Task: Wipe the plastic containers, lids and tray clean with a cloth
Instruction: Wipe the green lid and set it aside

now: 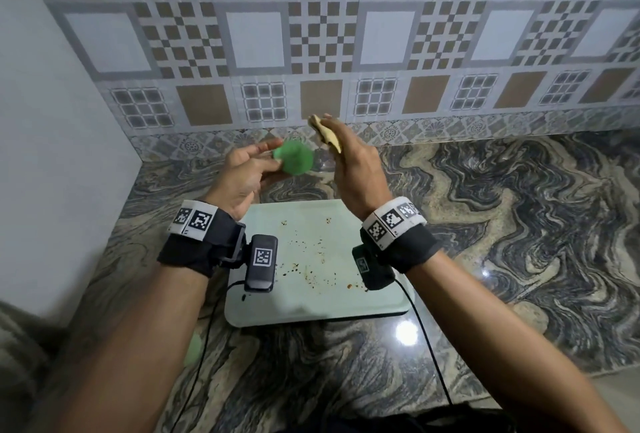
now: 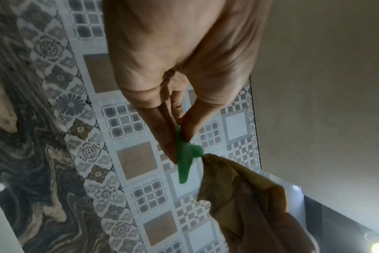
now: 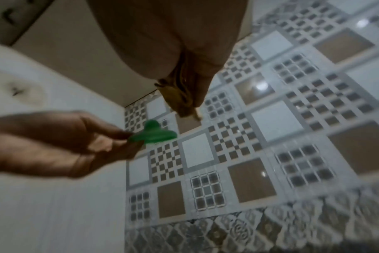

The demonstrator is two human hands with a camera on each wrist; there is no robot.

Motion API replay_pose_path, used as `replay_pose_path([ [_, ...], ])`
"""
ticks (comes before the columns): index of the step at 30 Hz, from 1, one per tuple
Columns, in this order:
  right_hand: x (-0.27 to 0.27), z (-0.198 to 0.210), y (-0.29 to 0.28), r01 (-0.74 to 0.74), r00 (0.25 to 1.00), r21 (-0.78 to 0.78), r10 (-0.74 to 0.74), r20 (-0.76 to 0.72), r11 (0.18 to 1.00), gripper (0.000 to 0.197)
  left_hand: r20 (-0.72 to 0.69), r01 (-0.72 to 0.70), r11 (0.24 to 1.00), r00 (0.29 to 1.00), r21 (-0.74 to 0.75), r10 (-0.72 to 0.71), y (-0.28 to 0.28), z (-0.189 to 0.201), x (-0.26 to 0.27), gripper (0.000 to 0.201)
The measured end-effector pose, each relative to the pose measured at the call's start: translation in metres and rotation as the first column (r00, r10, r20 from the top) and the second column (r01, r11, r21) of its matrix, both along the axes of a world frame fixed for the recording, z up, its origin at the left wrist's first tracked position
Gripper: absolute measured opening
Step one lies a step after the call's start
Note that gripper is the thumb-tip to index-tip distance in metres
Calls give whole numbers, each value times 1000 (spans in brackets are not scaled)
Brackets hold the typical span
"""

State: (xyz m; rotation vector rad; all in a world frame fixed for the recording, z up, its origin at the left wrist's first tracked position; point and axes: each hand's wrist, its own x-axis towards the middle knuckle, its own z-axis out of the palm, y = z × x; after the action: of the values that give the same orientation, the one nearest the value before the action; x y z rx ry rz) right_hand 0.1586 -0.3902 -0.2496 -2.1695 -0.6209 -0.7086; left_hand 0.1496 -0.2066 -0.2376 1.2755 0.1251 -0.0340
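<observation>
My left hand point(image 1: 263, 162) pinches the edge of a round green plastic lid point(image 1: 293, 157) with a knob on it, held in the air above the counter. In the left wrist view the thumb and fingers point(image 2: 169, 143) clamp the green lid point(image 2: 185, 164). My right hand point(image 1: 341, 152) is raised just right of the lid and grips a bunched yellowish cloth point(image 1: 327, 133). The cloth point(image 2: 234, 181) comes close to the lid's knob. The pale green tray point(image 1: 311, 259) lies on the counter below both wrists, speckled with brown crumbs. The containers are not in view.
The marbled stone counter point(image 1: 502, 225) runs to the right and toward me. A patterned tile wall point(image 1: 346, 52) stands behind, a plain white wall point(image 1: 52, 121) to the left. A pale green object point(image 1: 194, 349) lies partly hidden under my left forearm.
</observation>
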Motion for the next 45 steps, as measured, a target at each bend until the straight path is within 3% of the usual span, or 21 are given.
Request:
replay_pose_path([
  [4, -15, -14, 15, -102, 991, -235, 118, 57, 967, 57, 46, -1, 1000, 999, -30, 2, 10, 7, -9, 27],
  [8, -3, -11, 8, 52, 996, 2, -52, -75, 999, 50, 39, -23, 1000, 999, -7, 24, 30, 10, -19, 28],
  [10, -4, -2, 15, 54, 997, 26, -52, -64, 998, 43, 20, -29, 999, 999, -23, 30, 34, 9, -26, 28],
  [17, -62, -6, 62, -246, 969, -192, 248, -12, 950, 49, -16, -133, 987, 991, -91, 132, 43, 5, -46, 26],
  [19, -80, -13, 65, -419, 906, -273, 416, -72, 866, 47, -54, -156, 980, 987, -122, 150, 53, 4, -49, 25],
  [21, -87, -16, 60, -482, 875, -206, 459, -152, 852, 41, -75, -135, 982, 989, -135, 126, 63, 5, -54, 25],
  [25, -75, -3, 41, -201, 969, 57, 207, -131, 978, 26, -50, -114, 982, 993, -151, 108, 78, 4, -70, 25],
  [28, -61, 12, 35, -45, 995, 158, 57, -77, 986, 30, -60, -95, 986, 994, -141, 87, 77, 2, -80, 25],
  [31, -68, 15, 52, -226, 974, 101, 228, -7, 969, 42, -58, -57, 990, 997, -127, 50, 68, 1, -89, 29],
  [33, -73, 4, 63, -362, 928, -43, 356, -107, 931, 49, -39, -37, 993, 999, -108, 33, 66, 1, -95, 32],
  [36, -56, -2, 61, -311, 939, -123, 285, -195, 942, 42, -53, -72, 991, 996, -112, 67, 72, -6, -106, 34],
  [39, -47, -3, 57, -170, 967, -6, 166, -194, 985, 37, -87, -143, 983, 987, -112, 133, 77, -13, -118, 30],
  [41, -60, -2, 66, -256, 953, 52, 261, -153, 965, 40, -75, -164, 978, 985, -131, 156, 74, -11, -123, 30],
  [45, -80, -17, 82, -579, 798, 36, 575, -181, 814, 56, -61, -259, 944, 966, -203, 252, 67, -5, -129, 30],
])
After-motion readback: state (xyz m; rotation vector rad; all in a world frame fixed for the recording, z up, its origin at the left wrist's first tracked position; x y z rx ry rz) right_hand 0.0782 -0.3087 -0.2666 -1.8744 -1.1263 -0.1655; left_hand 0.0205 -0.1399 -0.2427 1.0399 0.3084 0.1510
